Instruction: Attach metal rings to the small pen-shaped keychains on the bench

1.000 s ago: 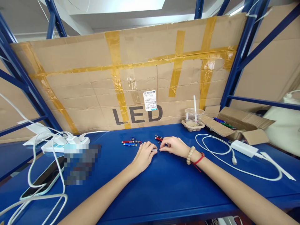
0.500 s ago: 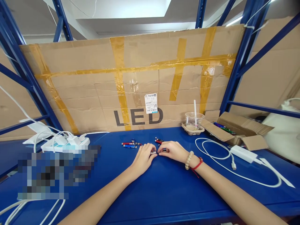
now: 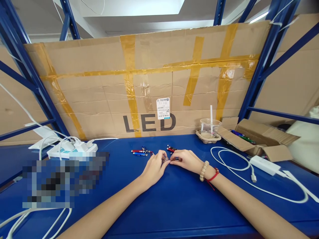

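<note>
One head-worn camera looks forward and slightly down across a blue shelf surface (image 3: 174, 199) — both forearms reach in from below, near the lens — facing a cardboard backboard (image 3: 149, 86) close behind.

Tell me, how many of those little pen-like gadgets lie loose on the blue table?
About 3: a red one and a blue one left of the hands, another red one behind the right hand. Hands may hide more.

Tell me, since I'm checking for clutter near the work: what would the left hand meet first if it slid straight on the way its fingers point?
Probably the right hand: the left hand points up-right at it, and both pinch a small silver piece between them.
</note>
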### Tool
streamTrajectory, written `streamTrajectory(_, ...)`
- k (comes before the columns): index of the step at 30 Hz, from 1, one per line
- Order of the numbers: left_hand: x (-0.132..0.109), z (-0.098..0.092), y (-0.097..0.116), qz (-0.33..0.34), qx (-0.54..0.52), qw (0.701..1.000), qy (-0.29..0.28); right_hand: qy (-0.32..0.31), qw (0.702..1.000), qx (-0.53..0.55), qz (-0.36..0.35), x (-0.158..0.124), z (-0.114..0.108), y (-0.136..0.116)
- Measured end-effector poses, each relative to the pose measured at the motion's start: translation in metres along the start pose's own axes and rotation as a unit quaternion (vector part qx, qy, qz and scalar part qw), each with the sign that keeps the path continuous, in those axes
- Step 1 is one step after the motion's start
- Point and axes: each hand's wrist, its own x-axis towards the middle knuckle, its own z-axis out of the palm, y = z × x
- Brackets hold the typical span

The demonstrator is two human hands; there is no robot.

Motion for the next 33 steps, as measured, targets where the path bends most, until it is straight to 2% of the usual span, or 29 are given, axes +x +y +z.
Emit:
streamTrajectory(12,-0.0023,-0.0023,0.0036,0.009,0.006,1.000,-0.010,-0.009,0.999,-0.007,-0.031,0.0020,-0.0011,-0.0015)
streamTrajectory(33,-0.0021,-0.0019,0.0038,0.006,0.007,1.000,-0.016,0.023,1.000,-0.004,-0.001,-0.0012,-0.0021,0.0025)
